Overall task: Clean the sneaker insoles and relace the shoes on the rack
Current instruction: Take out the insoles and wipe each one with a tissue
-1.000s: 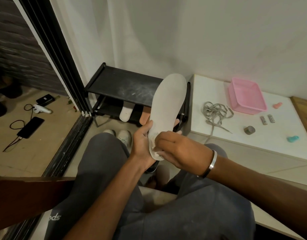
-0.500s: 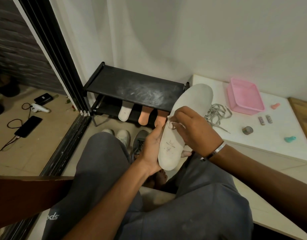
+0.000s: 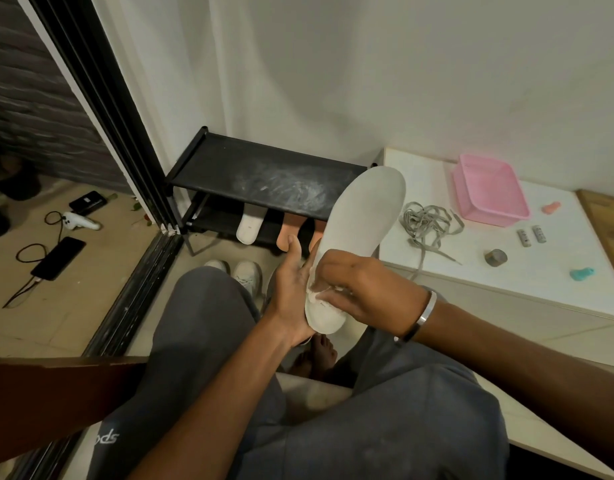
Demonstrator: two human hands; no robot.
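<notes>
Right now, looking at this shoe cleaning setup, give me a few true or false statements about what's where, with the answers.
1. The left hand supports the pale grey foam insole from behind. True.
2. The right hand works at the insole's toe end. False: it presses near the heel end.
3. The tangled grey shoelaces lie on the low white platform. True.
4. The pink plastic basket sits on the black metal shoe rack. False: it sits on the white platform.
5. Both hands are idle. False: both are on the insole.
</notes>
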